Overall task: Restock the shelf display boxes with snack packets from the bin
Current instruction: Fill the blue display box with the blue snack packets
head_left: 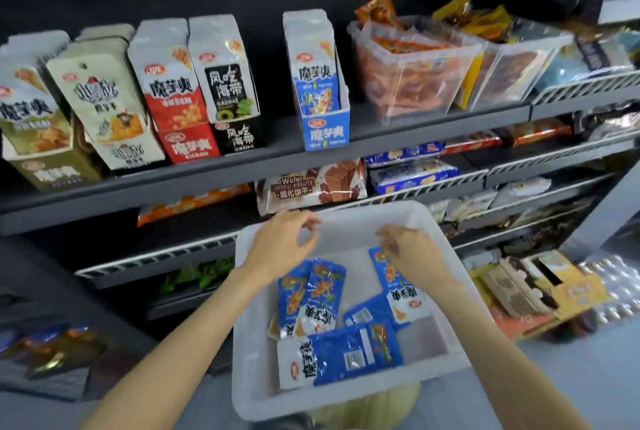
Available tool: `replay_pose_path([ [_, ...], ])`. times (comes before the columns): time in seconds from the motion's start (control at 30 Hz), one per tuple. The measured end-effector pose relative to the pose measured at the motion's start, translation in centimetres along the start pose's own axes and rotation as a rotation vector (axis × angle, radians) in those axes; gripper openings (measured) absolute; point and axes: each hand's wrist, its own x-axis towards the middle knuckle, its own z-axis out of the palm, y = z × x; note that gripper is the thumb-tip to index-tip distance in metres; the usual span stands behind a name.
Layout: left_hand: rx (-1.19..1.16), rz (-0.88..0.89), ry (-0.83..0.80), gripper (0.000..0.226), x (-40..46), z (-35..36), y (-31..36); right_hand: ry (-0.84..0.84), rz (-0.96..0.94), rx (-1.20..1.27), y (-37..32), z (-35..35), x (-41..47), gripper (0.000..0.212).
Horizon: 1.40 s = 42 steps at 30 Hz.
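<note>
Blue packets [325,294] lying loose in bin [433,228], about five left. We are judging restock well along: blue box [325,133] on shelf above bin standing nearly full. We are hovering left hand [282,244] and right hand [412,256] over bin, fingers loosely curled, holding nothing. Packets lying flat, long axes mixed: two pointing toward shelf, nearest one lying crosswise.
</note>
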Motion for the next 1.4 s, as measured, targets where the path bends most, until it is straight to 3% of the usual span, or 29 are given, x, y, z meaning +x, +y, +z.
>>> replay_pose_path([
  [0.13, 0.277, -0.170, -0.333, 0.046, -1.5, 3.5, -0.6, -0.288, 0.217, -0.231, 1.4, 2.9, -0.7, 0.039],
  [0.2, 0.389, -0.216, -0.401, 0.058, -1.9, 4.9, -0.6, -0.412, 0.218, -0.400, 1.3, 3.7, -1.0, 0.042],
  [0.3, 0.380, -0.302, -0.498, 0.071, -2.7, 6.7, -1.1, -0.497, 0.158, -0.593, 1.4, 4.8, -1.3, 0.057],
  [0.57, 0.321, -0.290, -0.566, 0.094, -2.9, 9.0, -1.3, -0.494, 0.109, -0.541, 0.4, 4.8, -1.4, 0.079],
  [0.67, 0.250, -0.306, -0.563, 0.094, -2.5, 8.3, -1.3, -0.469, 0.216, -0.408, 0.1, 4.4, -1.3, 0.093],
  [0.77, 0.157, -0.345, -0.545, 0.084, -2.5, 7.9, -1.3, -0.388, 0.330, -0.199, 0.2, 3.7, -1.3, 0.075],
  [0.87, 0.084, -0.410, -0.526, 0.078, -2.5, 7.3, -1.7, -0.291, 0.255, -0.253, 0.3, 3.3, -1.4, 0.038],
  [0.97, -0.006, -0.473, -0.496, 0.064, -2.4, 6.7, -2.4, -0.160, 0.236, -0.169, 0.5, 2.8, -1.5, 0.020],
  [1.13, -0.060, -0.510, -0.484, 0.059, -2.5, 5.6, -2.8, -0.137, 0.225, -0.143, 1.2, 1.2, -2.3, 0.032],
  [1.23, -0.137, -0.505, -0.452, 0.055, -2.8, 5.2, -2.9, -0.152, 0.214, 0.042, 1.7, 0.1, -2.5, 0.031],
  [1.4, -0.273, -0.487, -0.262, 0.042, -3.5, 4.5, -2.5, 0.104, 0.206, 0.407, 0.9, -1.6, -2.8, 0.010],
])
